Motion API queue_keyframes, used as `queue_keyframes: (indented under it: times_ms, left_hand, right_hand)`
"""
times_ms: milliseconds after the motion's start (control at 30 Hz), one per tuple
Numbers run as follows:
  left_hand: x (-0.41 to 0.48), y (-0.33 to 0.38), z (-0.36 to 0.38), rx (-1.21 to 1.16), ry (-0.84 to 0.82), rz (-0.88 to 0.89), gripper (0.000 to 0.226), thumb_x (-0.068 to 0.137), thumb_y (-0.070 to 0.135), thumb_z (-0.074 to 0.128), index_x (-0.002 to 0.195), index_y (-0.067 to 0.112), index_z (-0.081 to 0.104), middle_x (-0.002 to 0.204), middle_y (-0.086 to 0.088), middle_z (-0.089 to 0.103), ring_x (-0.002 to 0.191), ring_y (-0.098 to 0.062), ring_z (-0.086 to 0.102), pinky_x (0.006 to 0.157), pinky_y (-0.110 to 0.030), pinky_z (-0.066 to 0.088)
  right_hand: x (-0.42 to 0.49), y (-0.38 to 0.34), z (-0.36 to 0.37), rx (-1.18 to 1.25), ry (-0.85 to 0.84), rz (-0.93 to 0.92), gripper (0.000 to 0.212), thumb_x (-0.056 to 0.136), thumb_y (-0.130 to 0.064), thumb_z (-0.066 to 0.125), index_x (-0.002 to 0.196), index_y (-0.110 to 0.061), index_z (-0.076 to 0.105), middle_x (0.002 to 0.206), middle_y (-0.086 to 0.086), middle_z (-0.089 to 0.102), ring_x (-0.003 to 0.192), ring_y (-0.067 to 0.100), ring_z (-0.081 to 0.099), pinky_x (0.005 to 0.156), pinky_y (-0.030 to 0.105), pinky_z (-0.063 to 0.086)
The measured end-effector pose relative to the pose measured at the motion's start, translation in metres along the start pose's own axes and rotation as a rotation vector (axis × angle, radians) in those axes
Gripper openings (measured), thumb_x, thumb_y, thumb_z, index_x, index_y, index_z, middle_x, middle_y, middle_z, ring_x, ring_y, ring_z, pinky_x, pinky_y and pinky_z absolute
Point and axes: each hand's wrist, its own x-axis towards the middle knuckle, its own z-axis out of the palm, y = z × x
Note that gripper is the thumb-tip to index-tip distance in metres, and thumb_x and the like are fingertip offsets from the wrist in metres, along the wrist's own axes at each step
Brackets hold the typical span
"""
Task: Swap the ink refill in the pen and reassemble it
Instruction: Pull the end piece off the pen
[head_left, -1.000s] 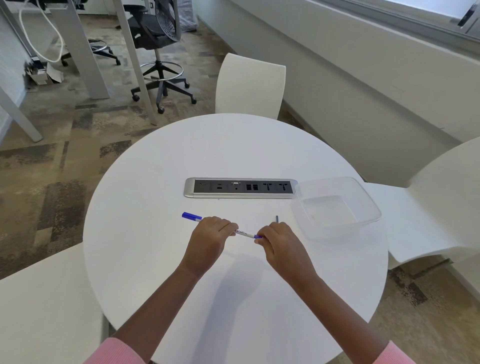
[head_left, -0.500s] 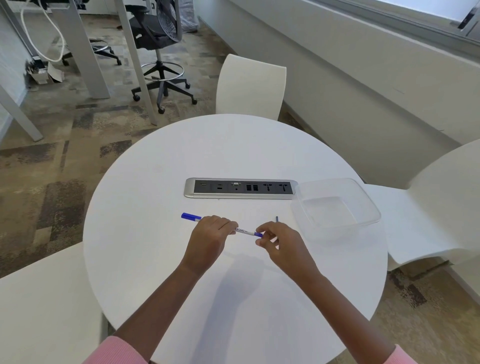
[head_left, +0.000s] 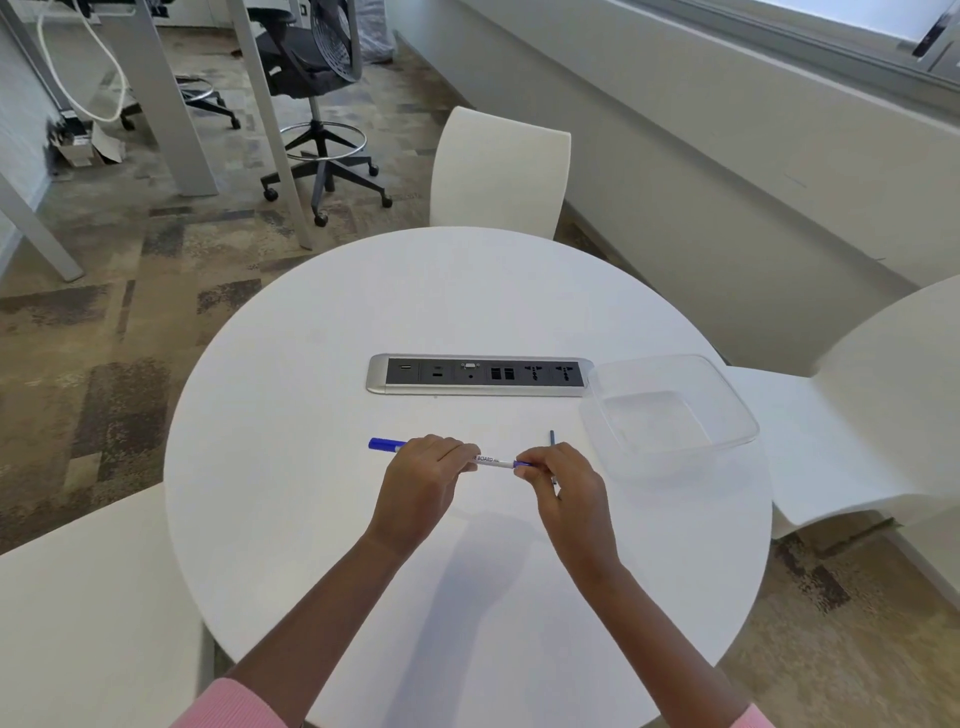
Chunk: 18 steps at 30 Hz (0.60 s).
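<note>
Over the white surface (head_left: 322, 519), the left hand (head_left: 423, 480) curls its fingers round the pen (head_left: 491, 461) barrel. The right hand (head_left: 566, 486) pinches the pen's blue end, with a thin dark refill (head_left: 551, 438) poking up beside it.

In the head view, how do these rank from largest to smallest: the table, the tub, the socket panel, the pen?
1. table
2. tub
3. socket panel, longer than the tub but covering less area
4. pen

You are facing a white table (head_left: 311, 364) with a socket strip (head_left: 478, 375) lying across its middle. A clear container (head_left: 670, 410) is sitting by the right edge, just beside the strip. A white chair (head_left: 498, 176) is standing beyond the far edge.
</note>
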Motion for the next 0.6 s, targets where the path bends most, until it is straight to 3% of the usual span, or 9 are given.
queue_keyframes:
  times_ms: [200, 333, 400, 500, 600]
  left_hand:
    - [0.0022, 0.0003, 0.0003, 0.013, 0.001, -0.008, 0.023, 0.056, -0.007, 0.084, 0.071, 0.006, 0.072, 0.060, -0.001, 0.069, 0.049, -0.021, 0.060, 0.049, -0.023, 0.046]
    - [0.0014, -0.0038, -0.0016, 0.032, 0.000, 0.002, 0.023, 0.056, -0.007, 0.084, 0.070, 0.006, 0.072, 0.060, -0.002, 0.069, 0.050, -0.022, 0.061, 0.048, -0.023, 0.047]
    - [0.0016, -0.0047, -0.0024, 0.033, 0.003, 0.007, 0.023, 0.056, -0.008, 0.084, 0.071, 0.005, 0.072, 0.060, -0.004, 0.069, 0.049, -0.023, 0.061, 0.049, -0.024, 0.049]
    - [0.0024, -0.0045, -0.0029, 0.039, 0.010, 0.010, 0.023, 0.056, -0.008, 0.084, 0.070, 0.005, 0.072, 0.059, -0.004, 0.069, 0.049, -0.023, 0.060, 0.049, -0.024, 0.048]
    - [0.0021, -0.0023, -0.0024, 0.039, 0.014, 0.009, 0.023, 0.056, -0.008, 0.084, 0.070, 0.006, 0.072, 0.060, -0.002, 0.069, 0.050, -0.022, 0.061, 0.048, -0.023, 0.047]
  right_hand:
    - [0.0031, -0.0002, 0.0028, 0.040, -0.052, 0.096, 0.013, 0.088, -0.005, 0.055, 0.082, -0.001, 0.065, 0.076, 0.015, 0.064, 0.072, 0.027, 0.054, 0.066, 0.029, 0.041]
    - [0.0021, 0.0014, 0.0016, 0.066, -0.084, 0.083, 0.006, 0.085, -0.007, 0.059, 0.089, -0.007, 0.064, 0.082, 0.006, 0.064, 0.075, 0.015, 0.056, 0.065, 0.007, 0.039]
    - [0.0000, 0.0015, 0.0018, 0.065, -0.073, 0.049, 0.014, 0.082, -0.004, 0.062, 0.095, -0.008, 0.063, 0.086, 0.003, 0.062, 0.076, 0.008, 0.057, 0.069, -0.002, 0.037]
    - [-0.0014, 0.0021, 0.0029, 0.068, -0.024, 0.016, 0.012, 0.080, 0.003, 0.063, 0.089, -0.006, 0.065, 0.084, 0.005, 0.064, 0.073, 0.008, 0.059, 0.070, -0.002, 0.038]
    - [-0.0003, 0.0028, 0.0037, 0.108, 0.034, 0.031, 0.012, 0.078, 0.006, 0.062, 0.082, -0.003, 0.067, 0.076, -0.002, 0.060, 0.071, -0.007, 0.055, 0.068, -0.001, 0.037]
